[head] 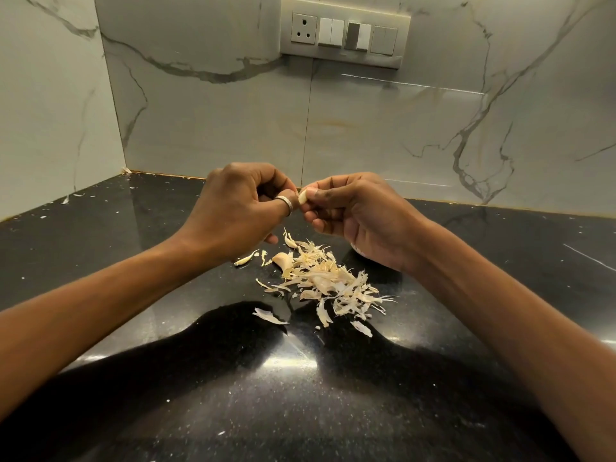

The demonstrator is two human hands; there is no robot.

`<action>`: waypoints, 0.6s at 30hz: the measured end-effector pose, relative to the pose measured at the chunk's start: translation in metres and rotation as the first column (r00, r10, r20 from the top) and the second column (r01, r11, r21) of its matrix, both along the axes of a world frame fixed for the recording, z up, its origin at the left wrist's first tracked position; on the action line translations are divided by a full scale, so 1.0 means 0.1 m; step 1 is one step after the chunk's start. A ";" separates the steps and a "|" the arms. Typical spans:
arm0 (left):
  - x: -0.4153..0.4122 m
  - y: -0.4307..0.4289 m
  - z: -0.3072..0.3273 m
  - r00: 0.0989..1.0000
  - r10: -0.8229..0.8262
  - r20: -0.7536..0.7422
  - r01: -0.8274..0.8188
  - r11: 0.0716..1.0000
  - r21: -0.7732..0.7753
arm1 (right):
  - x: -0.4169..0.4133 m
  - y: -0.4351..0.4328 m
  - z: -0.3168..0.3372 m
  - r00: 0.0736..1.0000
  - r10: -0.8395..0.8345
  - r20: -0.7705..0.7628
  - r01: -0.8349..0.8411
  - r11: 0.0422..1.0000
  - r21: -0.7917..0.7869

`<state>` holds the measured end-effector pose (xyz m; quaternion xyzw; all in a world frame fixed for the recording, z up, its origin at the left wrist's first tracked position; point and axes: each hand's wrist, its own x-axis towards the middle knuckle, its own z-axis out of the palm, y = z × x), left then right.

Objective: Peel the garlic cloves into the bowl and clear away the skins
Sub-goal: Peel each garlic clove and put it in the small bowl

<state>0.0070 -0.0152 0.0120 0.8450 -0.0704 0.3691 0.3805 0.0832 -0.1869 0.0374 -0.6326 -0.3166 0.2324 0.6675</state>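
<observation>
Counter [300, 411]: black, polished, speckled. Your forearms cross it from either side.

Skins [320, 285]: loose pale heap at mid-counter, with stray scraps on the side nearest you.

Loose clove [282, 260]: lies flat at the heap's far left edge and looks unpeeled.

Bowl [358, 251]: only a white sliver shows under the heel of your right hand. That it is the bowl is a judgement.

Held clove [302, 196]: raised above the heap, between your two hands, with its long axis roughly upright.

Right hand [353, 208]: thumb and forefinger pinch the held clove from the right.

Left hand [233, 201]: fingers curled, tips closed on the clove's left side. Whether they grip skin or flesh cannot be told. It wears a ring [285, 203].

Governing relation: the bowl sits below your right hand, just beside the heap, so that hand is the nearer for the drop. The skins should fall straight down.

Wall [200, 111]: marble-patterned, carrying a switch plate [345, 31].
</observation>
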 end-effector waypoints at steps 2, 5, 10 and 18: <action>0.01 0.03 0.01 1.000 0.015 0.012 -0.015 1.000 0.001 | 0.01 -0.01 0.01 1.000 0.018 0.004 -0.018 1.000 -0.026; 0.01 0.06 0.02 0.999 0.027 0.034 -0.027 1.000 0.010 | 0.03 -0.02 0.00 0.999 0.042 0.009 -0.041 0.998 -0.054; -0.02 0.01 0.03 0.999 0.010 0.030 -0.011 1.000 0.019 | 0.05 -0.01 0.00 1.000 0.012 -0.009 -0.013 1.000 -0.021; -0.01 -0.01 0.01 1.000 0.002 -0.013 -0.002 1.000 0.030 | 0.07 -0.01 -0.03 0.991 -0.057 0.124 0.059 0.998 -0.012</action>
